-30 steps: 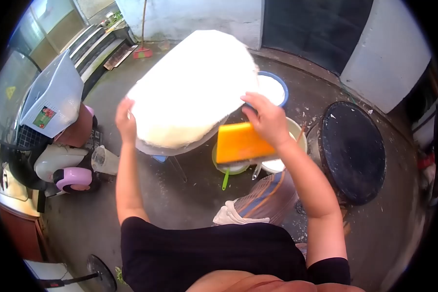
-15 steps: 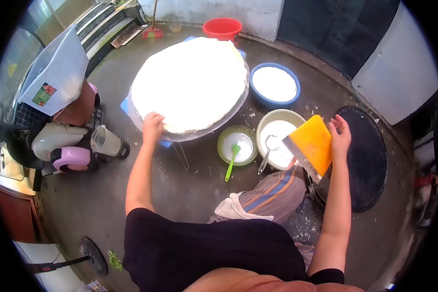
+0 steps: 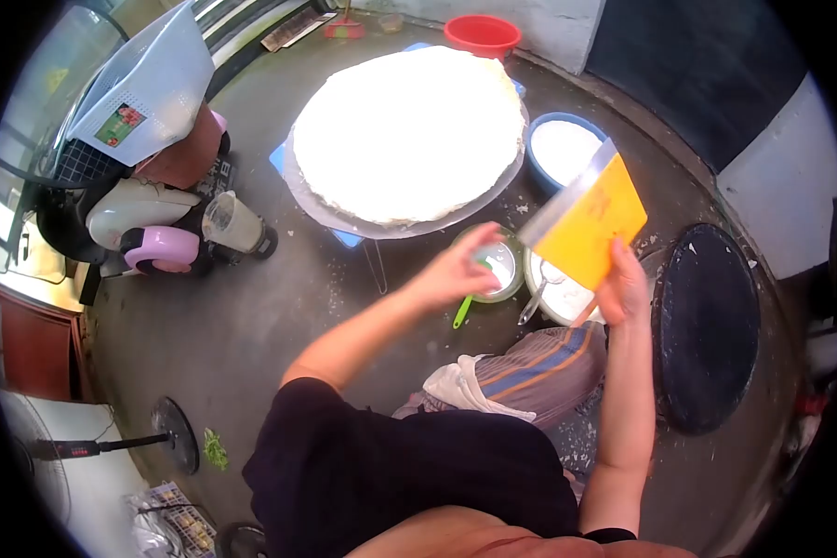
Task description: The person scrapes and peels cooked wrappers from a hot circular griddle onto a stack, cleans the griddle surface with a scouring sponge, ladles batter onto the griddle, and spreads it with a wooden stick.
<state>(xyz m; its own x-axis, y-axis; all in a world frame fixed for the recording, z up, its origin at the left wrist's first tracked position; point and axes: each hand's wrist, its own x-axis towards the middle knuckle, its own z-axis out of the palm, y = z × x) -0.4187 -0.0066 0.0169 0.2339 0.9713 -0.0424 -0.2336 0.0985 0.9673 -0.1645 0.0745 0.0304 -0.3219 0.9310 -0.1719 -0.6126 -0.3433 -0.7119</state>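
Note:
My right hand (image 3: 625, 286) grips a yellow scraper (image 3: 593, 228) with a wide metal edge, holding it raised over the bowls. Empty, its fingers apart and slightly blurred, my left hand (image 3: 458, 270) hovers over a green bowl (image 3: 519, 290) and partly hides it. A bright green spatula (image 3: 461, 314) leans in that bowl. Beside it, a cream-coloured basin (image 3: 567, 307) holds white stuff and a metal spoon (image 3: 533, 303), partly behind the scraper. Farther ahead, a large round white mass (image 3: 409, 135), washed out by light, lies on a round tray (image 3: 299, 186).
A blue basin (image 3: 536, 169) of white stuff stands beyond the scraper, and a red tub (image 3: 484, 33) near the wall. A black round lid-like disc (image 3: 711, 330) lies at right. Left are a stacked light-blue basket (image 3: 149, 93), a jug (image 3: 232, 221) and a fan stand (image 3: 175, 435).
My left hand has left the edge of the round tray and moved right, over the green bowl. The scraper has turned, its metal edge now facing up and left. The view has shifted.

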